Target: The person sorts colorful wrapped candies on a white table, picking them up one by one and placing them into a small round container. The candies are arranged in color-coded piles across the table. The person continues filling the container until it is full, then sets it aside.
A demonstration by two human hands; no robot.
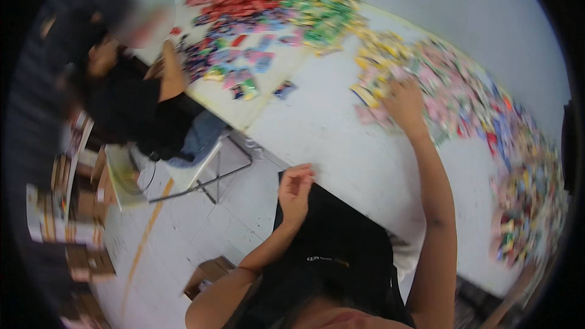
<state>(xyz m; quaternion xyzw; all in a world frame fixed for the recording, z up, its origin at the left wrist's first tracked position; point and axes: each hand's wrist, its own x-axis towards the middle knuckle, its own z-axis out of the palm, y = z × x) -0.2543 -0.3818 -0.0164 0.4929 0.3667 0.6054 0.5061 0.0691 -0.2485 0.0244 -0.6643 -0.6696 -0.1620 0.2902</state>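
Yellow packets (379, 55): small, flat, shiny, in a loose heap on the table (329, 134), just beyond your right hand (405, 103). Some overlap, angles mixed, a few at the heap's left edge. Pink packets (448, 82): small, pale pink, blurred, in a wider spread to the right of the yellow ones, piled over each other; a few more lie to the left of your wrist, just below the yellow. Your fingers are down at the yellow heap's near edge; can't tell if they grip one.
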